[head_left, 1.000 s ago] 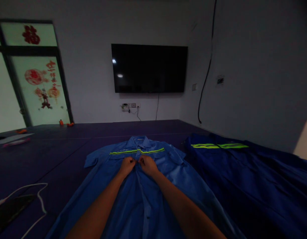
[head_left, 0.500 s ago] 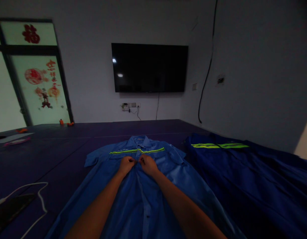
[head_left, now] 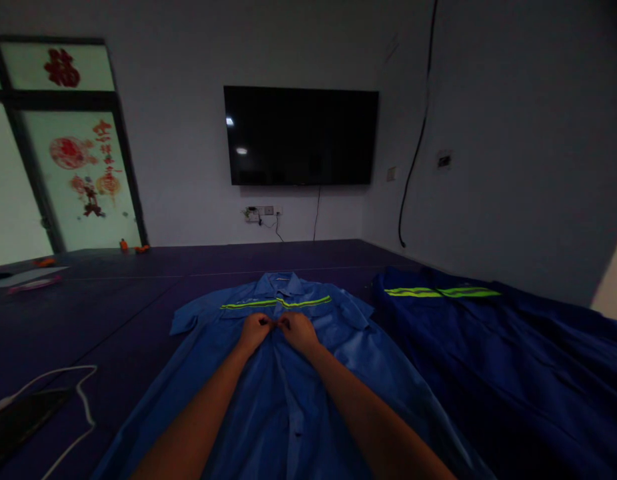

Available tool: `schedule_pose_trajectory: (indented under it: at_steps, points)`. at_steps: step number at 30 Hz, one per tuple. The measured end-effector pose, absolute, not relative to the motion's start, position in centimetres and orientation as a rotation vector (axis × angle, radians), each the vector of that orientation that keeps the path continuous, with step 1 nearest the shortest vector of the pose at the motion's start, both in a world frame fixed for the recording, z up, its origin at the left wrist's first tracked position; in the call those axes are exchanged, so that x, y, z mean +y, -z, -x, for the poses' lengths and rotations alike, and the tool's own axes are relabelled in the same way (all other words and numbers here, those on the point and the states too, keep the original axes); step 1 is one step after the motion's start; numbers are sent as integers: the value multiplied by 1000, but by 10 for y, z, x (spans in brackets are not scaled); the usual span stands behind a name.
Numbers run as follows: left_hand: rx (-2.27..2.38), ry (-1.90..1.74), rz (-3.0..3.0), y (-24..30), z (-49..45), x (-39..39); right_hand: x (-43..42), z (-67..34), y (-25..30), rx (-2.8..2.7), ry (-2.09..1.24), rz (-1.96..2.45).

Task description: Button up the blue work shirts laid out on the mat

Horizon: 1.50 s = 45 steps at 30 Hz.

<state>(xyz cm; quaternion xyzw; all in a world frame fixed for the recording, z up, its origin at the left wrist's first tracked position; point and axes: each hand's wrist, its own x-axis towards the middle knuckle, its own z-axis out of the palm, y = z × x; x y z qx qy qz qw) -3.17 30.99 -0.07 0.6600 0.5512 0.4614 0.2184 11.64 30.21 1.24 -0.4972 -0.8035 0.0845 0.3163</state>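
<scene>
A blue short-sleeved work shirt [head_left: 348, 350] with a yellow-green reflective stripe across its chest lies spread before me, collar at the far end. My left hand [head_left: 256, 330] pinches the front opening just below the stripe. Right beside it, my right hand [head_left: 296, 329] is closed on the facing edge of the same opening, fingertips nearly touching the left ones. The small spot between the fingertips is too dark to make out. Lower down the front, a dark button [head_left: 298, 434] shows on the placket.
A darker blue garment [head_left: 468, 347] with a similar stripe lies to the right. At the left are a black phone-like device [head_left: 28, 420] and a white cable [head_left: 83, 400]. A dark television [head_left: 302, 137] hangs on the far wall. Small orange objects [head_left: 141, 249] lie near the door.
My fingertips have shifted very slightly and come closer together at the shirt's front opening. The shirt and everything around it stay in place.
</scene>
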Motion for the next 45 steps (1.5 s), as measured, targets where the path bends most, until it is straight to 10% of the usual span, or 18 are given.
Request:
schedule_pose_trajectory:
  at_steps: [45]
  points:
    - [1468,-1202,-1891,0,29,309,333,-119,8,-1922,-577,1216]
